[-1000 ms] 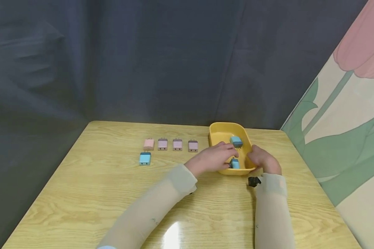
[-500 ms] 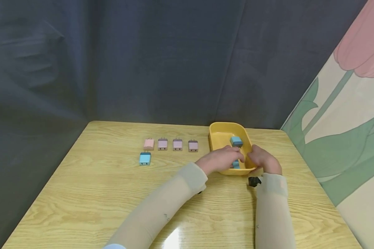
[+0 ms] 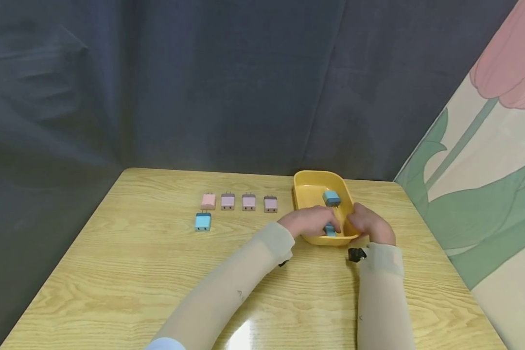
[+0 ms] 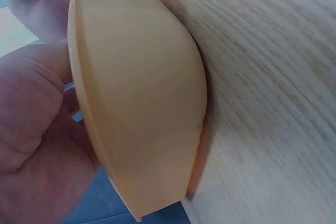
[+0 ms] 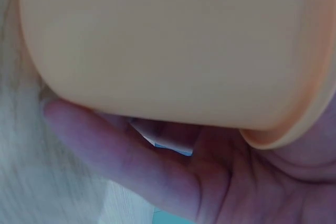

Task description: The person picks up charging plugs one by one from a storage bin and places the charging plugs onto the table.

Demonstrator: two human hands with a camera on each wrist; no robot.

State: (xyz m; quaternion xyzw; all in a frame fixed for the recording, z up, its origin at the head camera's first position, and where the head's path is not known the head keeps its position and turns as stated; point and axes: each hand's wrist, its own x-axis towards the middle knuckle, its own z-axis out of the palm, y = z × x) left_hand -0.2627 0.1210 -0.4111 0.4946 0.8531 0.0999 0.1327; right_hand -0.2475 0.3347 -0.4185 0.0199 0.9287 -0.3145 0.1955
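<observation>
My left hand point(image 3: 312, 221) reaches over the near left rim of a yellow plastic bin point(image 3: 304, 195). Its fingers curl down around a blue plug-in charger point(image 3: 329, 230) on the bin's floor; the thumb side is mostly hidden. In the left wrist view those fingers point(image 4: 47, 56) pass behind the bin's wall. A second blue charger point(image 3: 331, 198), with a darker end, lies deeper in the bin. My right hand point(image 3: 371, 223) holds the bin's right side, one finger point(image 5: 105, 140) along the outer wall in the right wrist view.
Left of the bin, several pink and lilac chargers form a row, from the pink charger point(image 3: 208, 201) to the rightmost lilac charger point(image 3: 271, 204). A light blue charger point(image 3: 203, 221) sits below the pink one. A dark curtain point(image 3: 227, 87) hangs behind the wooden table point(image 3: 127, 272).
My left hand has shifted slightly right and lower over the near blue charger, its fingers closing in around it. The right hand and the bin have stayed in place.
</observation>
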